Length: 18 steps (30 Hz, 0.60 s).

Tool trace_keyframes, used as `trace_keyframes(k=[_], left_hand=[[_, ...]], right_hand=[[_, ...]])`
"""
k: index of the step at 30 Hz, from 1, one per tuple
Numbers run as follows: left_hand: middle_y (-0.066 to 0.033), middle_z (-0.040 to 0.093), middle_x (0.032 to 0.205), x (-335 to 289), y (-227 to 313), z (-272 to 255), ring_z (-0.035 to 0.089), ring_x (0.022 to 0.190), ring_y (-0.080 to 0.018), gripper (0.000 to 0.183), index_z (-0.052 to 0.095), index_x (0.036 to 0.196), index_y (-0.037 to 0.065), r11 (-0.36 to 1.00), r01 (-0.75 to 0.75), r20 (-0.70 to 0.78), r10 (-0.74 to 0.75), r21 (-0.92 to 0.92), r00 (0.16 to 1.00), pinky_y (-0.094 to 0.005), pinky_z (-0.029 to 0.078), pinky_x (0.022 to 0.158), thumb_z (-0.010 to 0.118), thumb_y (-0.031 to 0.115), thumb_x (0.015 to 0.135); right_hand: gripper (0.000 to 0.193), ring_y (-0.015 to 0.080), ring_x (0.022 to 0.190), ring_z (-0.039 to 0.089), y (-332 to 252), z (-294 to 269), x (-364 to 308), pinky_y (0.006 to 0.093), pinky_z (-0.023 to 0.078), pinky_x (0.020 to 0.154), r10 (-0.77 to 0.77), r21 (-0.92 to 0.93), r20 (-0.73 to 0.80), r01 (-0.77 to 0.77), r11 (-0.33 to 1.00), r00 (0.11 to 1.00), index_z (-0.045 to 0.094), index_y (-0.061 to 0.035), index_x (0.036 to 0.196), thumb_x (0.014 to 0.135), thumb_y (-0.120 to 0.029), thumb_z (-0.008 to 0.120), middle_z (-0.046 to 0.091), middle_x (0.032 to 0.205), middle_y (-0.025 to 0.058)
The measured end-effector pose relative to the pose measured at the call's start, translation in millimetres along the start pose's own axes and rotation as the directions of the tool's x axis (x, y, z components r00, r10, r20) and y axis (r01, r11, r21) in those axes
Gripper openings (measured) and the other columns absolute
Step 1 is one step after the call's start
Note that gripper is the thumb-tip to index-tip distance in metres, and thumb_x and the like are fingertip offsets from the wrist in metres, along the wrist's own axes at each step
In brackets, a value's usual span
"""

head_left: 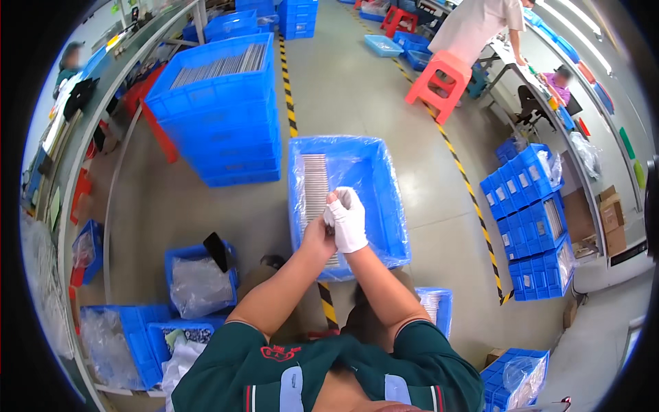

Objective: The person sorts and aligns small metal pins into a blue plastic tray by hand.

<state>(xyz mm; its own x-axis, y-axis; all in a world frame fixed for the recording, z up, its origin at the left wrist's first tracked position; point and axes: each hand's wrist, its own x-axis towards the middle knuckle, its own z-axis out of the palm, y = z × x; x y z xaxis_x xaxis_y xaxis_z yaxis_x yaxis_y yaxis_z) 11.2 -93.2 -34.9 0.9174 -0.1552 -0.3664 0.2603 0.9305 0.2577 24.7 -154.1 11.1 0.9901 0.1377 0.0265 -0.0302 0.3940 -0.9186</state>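
Both my hands meet over a blue plastic bin lined with clear plastic film. Along the bin's left side runs a row of thin, light-coloured plates standing close together; the right side shows blue film-covered bottom. My left hand, bare, is closed and pressed against the other hand. My right hand wears a white glove and is curled, with a bit of bare skin showing near its fingertips. Whatever lies between the hands is hidden, and a small dark patch shows where they touch.
A tall stack of blue crates, its top one filled with thin plates, stands ahead left. Smaller bins sit at left, beneath a dark phone-like object. More stacked crates and a red stool are right. A person leans over a bench.
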Motion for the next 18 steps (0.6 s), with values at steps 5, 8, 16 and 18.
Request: trace_keyframes(k=[5,8,16,18], left_hand=[[-0.0078,0.057,0.103,5.8,-6.6,-5.9,0.056,0.091,-0.0177,0.022,0.055,0.104,0.009,0.996,0.041,-0.13,-0.029,0.083,0.991,-0.0313,0.047,0.079,0.044,0.022,0.089],[-0.0037,0.058,0.088,-4.6,-4.7,11.6,0.058,0.078,-0.015,0.018,0.055,0.095,0.009,0.963,0.003,-0.207,0.056,0.27,0.977,-0.0287,0.047,0.066,0.042,0.021,0.09],[-0.0039,0.055,0.067,5.6,50.6,0.0,0.053,0.061,-0.0134,0.018,0.052,0.084,0.001,0.049,-0.345,0.255,0.577,0.937,0.776,-0.0278,0.042,0.056,0.049,0.018,0.088],[-0.0045,0.052,0.064,-6.4,59.6,8.6,0.05,0.062,-0.0105,0.015,0.053,0.083,0.0,-0.18,-0.368,0.408,0.462,0.912,0.787,-0.0258,0.04,0.057,0.052,0.016,0.086]], right_hand=[[0.025,0.0047,0.047,0.037,0.1,-4.8,0.4,0.0206,0.031,0.044,0.013,0.094,-0.016,-0.011,0.995,1.0,0.051,-0.0041,0.075,0.089,-0.025,0.051,0.043,0.055,-0.0026],[0.027,0.0055,0.048,0.04,-0.3,-8.2,1.0,0.0208,0.033,0.046,-0.007,-0.086,0.019,0.008,0.996,1.0,0.051,-0.0043,0.074,0.09,-0.027,0.049,0.046,0.058,-0.0013],[0.029,0.0105,0.059,0.055,-2.7,-36.4,0.9,0.0216,0.042,0.052,0.165,-0.516,0.102,-0.09,0.852,0.981,0.057,-0.0038,0.09,0.089,-0.031,0.049,0.061,0.074,0.0081],[0.031,0.0146,0.064,0.06,-15.0,-43.5,-5.0,0.0242,0.046,0.05,0.637,-0.475,0.318,-0.464,0.748,0.702,0.057,-0.0038,0.093,0.085,-0.033,0.054,0.062,0.076,0.0084]])
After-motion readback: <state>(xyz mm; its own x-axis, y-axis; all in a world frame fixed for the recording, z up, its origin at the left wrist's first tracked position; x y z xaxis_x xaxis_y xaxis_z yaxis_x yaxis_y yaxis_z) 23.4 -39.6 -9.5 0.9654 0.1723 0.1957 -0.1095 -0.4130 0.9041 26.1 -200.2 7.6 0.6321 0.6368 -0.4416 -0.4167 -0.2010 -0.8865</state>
